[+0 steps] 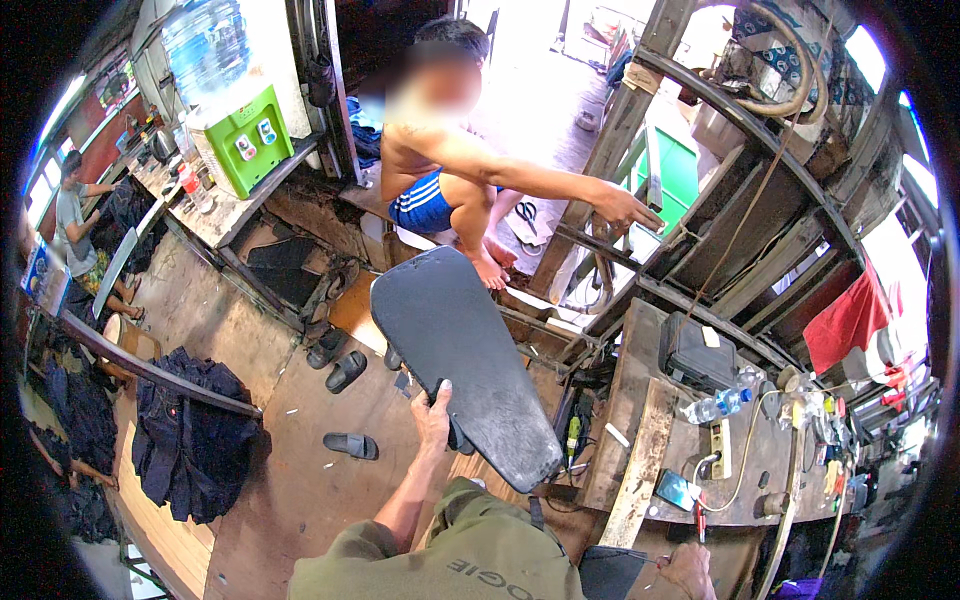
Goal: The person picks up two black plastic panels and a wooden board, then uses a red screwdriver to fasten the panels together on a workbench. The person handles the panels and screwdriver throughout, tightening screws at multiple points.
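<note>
My left hand [433, 422] grips the near left edge of a long black board [465, 360], thumb on top and fingers underneath. The board tapers toward me and is tilted in front of my body; dark rounded parts stick out at its left edge. At the lower right, my right hand [690, 572] is closed beside the bench. A thin metal piece shows at its fingers, too small to name. Just above it is a slim red-handled tool [701, 522]; I cannot tell whether the hand touches it. A black flat piece [610, 572] lies left of that hand.
A person [440, 160] in blue shorts squats ahead, one arm stretched right. The wooden bench [640, 400] at right carries a phone [677, 490], water bottle [720, 403], power strip [720, 448] and black case [697, 352]. Slippers [350, 446] lie on the floor; dark clothing [190, 430] hangs left.
</note>
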`<action>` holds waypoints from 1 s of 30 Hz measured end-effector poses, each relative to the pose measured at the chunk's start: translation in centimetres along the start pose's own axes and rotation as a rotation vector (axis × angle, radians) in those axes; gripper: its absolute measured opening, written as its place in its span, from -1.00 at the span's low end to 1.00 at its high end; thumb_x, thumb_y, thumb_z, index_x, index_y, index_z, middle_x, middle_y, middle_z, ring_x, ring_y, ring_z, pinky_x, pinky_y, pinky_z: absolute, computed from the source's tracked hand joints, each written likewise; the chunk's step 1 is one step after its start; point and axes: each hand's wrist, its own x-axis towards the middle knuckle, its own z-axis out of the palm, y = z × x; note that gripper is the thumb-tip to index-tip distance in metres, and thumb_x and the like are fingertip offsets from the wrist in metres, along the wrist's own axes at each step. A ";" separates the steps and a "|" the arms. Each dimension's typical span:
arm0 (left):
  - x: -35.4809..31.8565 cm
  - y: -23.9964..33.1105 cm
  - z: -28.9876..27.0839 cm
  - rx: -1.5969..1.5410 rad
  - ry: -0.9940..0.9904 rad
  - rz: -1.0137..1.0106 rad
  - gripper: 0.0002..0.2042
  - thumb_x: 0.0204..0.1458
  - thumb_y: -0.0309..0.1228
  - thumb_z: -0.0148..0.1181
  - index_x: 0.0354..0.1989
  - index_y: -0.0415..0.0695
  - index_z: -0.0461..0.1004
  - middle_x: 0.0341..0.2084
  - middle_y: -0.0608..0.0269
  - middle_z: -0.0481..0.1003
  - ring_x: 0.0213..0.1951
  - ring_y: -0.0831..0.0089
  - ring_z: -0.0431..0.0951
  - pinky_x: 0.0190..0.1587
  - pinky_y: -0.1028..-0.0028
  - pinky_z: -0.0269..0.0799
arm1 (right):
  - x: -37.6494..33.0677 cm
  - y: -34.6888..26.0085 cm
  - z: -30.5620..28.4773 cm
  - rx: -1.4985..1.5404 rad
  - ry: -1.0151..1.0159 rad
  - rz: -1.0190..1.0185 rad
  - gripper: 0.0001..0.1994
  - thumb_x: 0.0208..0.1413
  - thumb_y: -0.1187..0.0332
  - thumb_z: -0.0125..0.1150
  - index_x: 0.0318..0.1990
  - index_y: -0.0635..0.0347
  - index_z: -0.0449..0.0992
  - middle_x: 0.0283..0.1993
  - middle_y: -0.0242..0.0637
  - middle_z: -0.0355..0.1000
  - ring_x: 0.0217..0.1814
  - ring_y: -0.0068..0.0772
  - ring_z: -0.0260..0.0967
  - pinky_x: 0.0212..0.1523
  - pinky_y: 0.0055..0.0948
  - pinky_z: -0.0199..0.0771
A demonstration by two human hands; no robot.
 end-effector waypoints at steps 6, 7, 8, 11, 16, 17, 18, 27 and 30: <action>0.5 -0.3 -0.2 0.036 0.017 -0.091 -0.61 0.21 -0.09 0.37 -0.46 -0.16 0.51 -0.53 0.52 0.40 -0.44 0.62 0.28 -0.39 0.43 0.19 | -0.1 0.1 0.6 -0.004 0.003 0.018 -0.69 -0.20 0.11 0.51 -0.34 0.10 0.67 -0.33 -0.07 0.59 -0.19 0.10 0.58 -0.16 0.00 0.51; 0.5 -0.3 -0.1 -0.050 -0.016 -0.061 -0.61 0.21 -0.08 0.37 -0.46 -0.16 0.51 -0.53 0.52 0.40 -0.44 0.62 0.28 -0.39 0.43 0.18 | -0.1 0.2 0.7 -0.005 0.007 0.020 -0.69 -0.20 0.12 0.51 -0.35 0.10 0.67 -0.33 -0.07 0.59 -0.20 0.10 0.58 -0.16 0.00 0.51; 0.5 -0.2 0.3 -0.086 -0.013 -0.060 -0.60 0.21 -0.07 0.36 -0.47 -0.15 0.51 -0.54 0.53 0.39 -0.44 0.62 0.28 -0.40 0.43 0.18 | -0.2 0.3 0.7 -0.005 0.008 0.018 -0.69 -0.20 0.12 0.52 -0.35 0.10 0.67 -0.33 -0.07 0.59 -0.20 0.10 0.58 -0.17 0.00 0.51; 0.4 0.0 0.6 -0.146 0.007 -0.030 -0.61 0.21 -0.07 0.37 -0.43 -0.17 0.54 -0.51 0.51 0.42 -0.42 0.61 0.30 -0.37 0.43 0.21 | -0.3 0.3 0.7 0.001 0.018 0.015 -0.69 -0.21 0.12 0.52 -0.36 0.11 0.66 -0.34 -0.07 0.58 -0.21 0.10 0.58 -0.18 0.00 0.51; 0.4 0.1 -0.3 -0.066 -0.089 -0.139 -0.62 0.21 -0.09 0.37 -0.28 -0.24 0.62 -0.38 0.41 0.54 -0.31 0.58 0.41 -0.23 0.42 0.34 | 0.2 0.0 0.5 0.011 0.037 0.020 -0.68 -0.22 0.13 0.53 -0.38 0.13 0.65 -0.36 -0.06 0.57 -0.23 0.09 0.57 -0.21 0.01 0.50; 0.4 0.2 -0.3 -0.036 -0.113 -0.162 -0.62 0.21 -0.10 0.36 -0.25 -0.26 0.63 -0.35 0.38 0.56 -0.29 0.57 0.42 -0.20 0.41 0.36 | 0.2 -0.1 0.5 0.013 0.042 0.024 -0.68 -0.23 0.13 0.54 -0.38 0.13 0.64 -0.36 -0.06 0.57 -0.23 0.09 0.57 -0.21 0.01 0.50; 0.5 0.2 -0.2 0.057 -0.092 -0.232 -0.61 0.22 -0.10 0.36 -0.22 -0.27 0.64 -0.32 0.36 0.57 -0.27 0.56 0.44 -0.17 0.40 0.38 | 0.6 -0.2 0.5 0.017 0.047 0.025 -0.68 -0.23 0.13 0.54 -0.39 0.13 0.64 -0.36 -0.06 0.57 -0.24 0.09 0.57 -0.22 0.02 0.50; 0.1 0.7 1.3 -0.161 -0.100 0.024 -0.59 0.21 -0.08 0.34 -0.51 -0.15 0.47 -0.57 0.52 0.36 -0.50 0.63 0.27 -0.45 0.45 0.14 | -0.2 0.3 1.4 0.052 0.086 0.025 -0.67 -0.26 0.14 0.56 -0.42 0.16 0.61 -0.38 -0.05 0.56 -0.27 0.08 0.56 -0.26 0.03 0.50; 0.2 0.4 1.2 -0.174 -0.118 -0.031 -0.62 0.22 -0.13 0.36 -0.48 -0.18 0.50 -0.55 0.49 0.40 -0.45 0.62 0.29 -0.39 0.43 0.21 | -0.4 0.5 1.9 0.059 0.075 0.032 -0.66 -0.26 0.15 0.57 -0.43 0.17 0.61 -0.39 -0.05 0.55 -0.28 0.08 0.56 -0.27 0.03 0.49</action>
